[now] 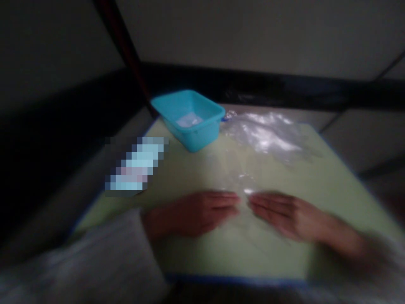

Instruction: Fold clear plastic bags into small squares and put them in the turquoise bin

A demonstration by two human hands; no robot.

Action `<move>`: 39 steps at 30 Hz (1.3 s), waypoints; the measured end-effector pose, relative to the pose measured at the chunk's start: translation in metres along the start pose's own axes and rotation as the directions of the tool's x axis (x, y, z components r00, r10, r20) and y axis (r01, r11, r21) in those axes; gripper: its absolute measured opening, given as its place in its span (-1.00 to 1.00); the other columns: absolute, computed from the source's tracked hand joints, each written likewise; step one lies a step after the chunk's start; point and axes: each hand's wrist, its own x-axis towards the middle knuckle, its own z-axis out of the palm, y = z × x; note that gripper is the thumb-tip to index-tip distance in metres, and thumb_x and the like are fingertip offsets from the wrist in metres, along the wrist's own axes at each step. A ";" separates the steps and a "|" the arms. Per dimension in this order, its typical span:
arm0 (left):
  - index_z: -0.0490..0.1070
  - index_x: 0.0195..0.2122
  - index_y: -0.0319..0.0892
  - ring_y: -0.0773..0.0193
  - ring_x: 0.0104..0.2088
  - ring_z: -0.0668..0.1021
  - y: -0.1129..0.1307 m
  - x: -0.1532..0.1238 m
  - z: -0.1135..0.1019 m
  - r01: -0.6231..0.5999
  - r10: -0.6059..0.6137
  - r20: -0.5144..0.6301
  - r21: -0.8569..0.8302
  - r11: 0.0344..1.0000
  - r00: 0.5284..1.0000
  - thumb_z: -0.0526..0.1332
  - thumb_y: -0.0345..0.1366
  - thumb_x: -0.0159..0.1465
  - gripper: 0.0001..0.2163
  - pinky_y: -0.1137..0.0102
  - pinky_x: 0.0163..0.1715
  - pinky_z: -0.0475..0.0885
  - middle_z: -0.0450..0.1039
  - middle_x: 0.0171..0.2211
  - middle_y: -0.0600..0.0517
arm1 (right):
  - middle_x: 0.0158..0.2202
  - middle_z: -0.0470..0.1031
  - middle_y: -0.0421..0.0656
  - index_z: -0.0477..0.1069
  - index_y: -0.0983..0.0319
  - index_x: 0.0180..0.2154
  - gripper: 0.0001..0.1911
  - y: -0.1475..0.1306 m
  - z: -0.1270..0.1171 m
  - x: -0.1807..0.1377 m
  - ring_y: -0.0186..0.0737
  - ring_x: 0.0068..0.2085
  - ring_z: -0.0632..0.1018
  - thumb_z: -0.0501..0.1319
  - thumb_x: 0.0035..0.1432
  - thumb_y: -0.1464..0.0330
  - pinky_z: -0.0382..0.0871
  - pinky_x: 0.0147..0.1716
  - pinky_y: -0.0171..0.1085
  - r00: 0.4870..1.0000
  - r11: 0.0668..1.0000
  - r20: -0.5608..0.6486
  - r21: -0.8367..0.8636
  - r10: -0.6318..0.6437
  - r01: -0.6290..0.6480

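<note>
A clear plastic bag (245, 181) lies flat in the middle of the table, its outline faint and blurred. My left hand (202, 213) rests on its near left part, fingers stretched out toward the right. From the other side my right hand (283, 213) reaches in, fingers extended and pointing left. A small gap separates the two sets of fingertips. Both hands appear laid flat on the plastic rather than wrapped around anything, though motion blur softens the fingers.
A turquoise plastic basin (205, 137) with something whitish inside stands at the back left. Beside it lies a heap of clear plastic bags (268, 133). A pixelated flat object (139, 166) is at the left edge. The yellow-green tabletop (253, 264) has a blue rim.
</note>
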 end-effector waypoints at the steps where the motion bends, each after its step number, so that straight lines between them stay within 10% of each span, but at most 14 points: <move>1: 0.31 0.09 -0.34 0.16 0.25 0.20 0.001 0.000 -0.003 0.020 -0.020 0.002 -0.069 0.997 1.000 -0.03 -0.42 0.34 -0.67 0.27 0.22 0.17 0.21 0.20 -0.22 | 0.11 0.36 0.12 0.23 0.46 0.14 -0.56 0.001 0.000 -0.001 -0.09 0.18 0.33 -0.03 0.25 0.47 0.35 0.08 -0.11 1.000 0.999 -0.005 0.034 0.009 -0.008; 10: 0.38 0.07 -0.22 0.13 0.16 0.36 0.000 0.004 -0.021 0.090 -0.184 -0.091 -0.614 0.784 0.979 0.01 -0.17 0.36 -0.64 0.24 0.14 0.23 0.28 0.16 -0.15 | 0.02 0.45 0.02 0.16 0.25 0.18 -0.56 0.006 -0.008 -0.002 -0.14 -0.01 0.50 -0.16 0.35 0.30 0.43 -0.07 -0.20 0.978 0.915 -0.048 0.366 0.203 -0.172; 17: 0.49 -0.06 -0.11 0.08 -0.04 0.52 -0.006 0.001 -0.014 0.294 -0.480 0.020 -0.813 0.503 0.877 0.15 -0.17 0.26 -0.72 0.24 -0.05 0.38 0.52 -0.06 -0.01 | -0.51 0.47 -0.19 0.44 0.17 -0.27 -0.58 0.004 -0.009 0.002 -0.24 -0.50 0.50 -0.16 0.36 0.24 0.42 -0.48 -0.30 0.916 0.854 -0.072 0.397 0.395 -0.337; 22: 0.50 -0.11 -0.21 0.05 -0.03 0.52 -0.027 0.009 -0.001 0.214 -0.482 0.129 -0.968 0.127 0.866 0.19 -0.17 0.22 -0.71 0.20 -0.05 0.38 0.49 -0.04 -0.13 | -0.69 0.26 -0.26 0.30 0.18 -0.57 -0.52 0.012 0.000 0.006 -0.32 -0.66 0.32 -0.09 0.32 0.14 0.21 -0.69 -0.34 0.780 0.630 0.012 0.583 0.625 -0.513; 26: 0.41 0.00 -0.25 0.08 -0.04 0.53 -0.044 0.015 0.001 0.246 -0.385 0.295 -0.954 -0.171 0.875 0.09 -0.22 0.29 -0.67 0.16 0.00 0.33 0.40 0.06 -0.23 | -0.54 0.45 -0.20 0.42 0.22 -0.39 -0.55 0.018 0.003 0.019 -0.25 -0.52 0.46 -0.08 0.28 0.09 0.35 -0.53 -0.30 0.735 0.373 0.115 0.803 0.669 -0.465; 33: 0.27 0.11 -0.23 0.12 0.03 0.49 -0.056 0.018 -0.006 0.270 -0.298 0.363 -0.911 -0.310 0.883 0.01 -0.33 0.31 -0.65 0.13 0.06 0.29 0.40 0.06 -0.17 | -0.64 0.37 -0.18 0.48 0.25 -0.45 -0.61 0.015 -0.008 0.041 -0.27 -0.60 0.40 0.00 0.16 0.18 0.34 -0.64 -0.31 0.505 0.246 0.125 0.759 0.854 -0.603; 39: 0.34 0.03 -0.26 0.03 0.05 0.47 -0.059 0.018 -0.003 0.181 -0.365 0.247 -0.961 -0.207 0.898 0.11 -0.37 0.25 -0.69 0.09 0.06 0.31 0.40 0.06 -0.21 | -0.51 0.51 -0.12 0.49 0.30 -0.23 -0.63 0.015 -0.007 0.041 -0.24 -0.53 0.49 0.03 0.16 0.22 0.37 -0.62 -0.31 0.472 0.182 0.152 0.787 0.868 -0.589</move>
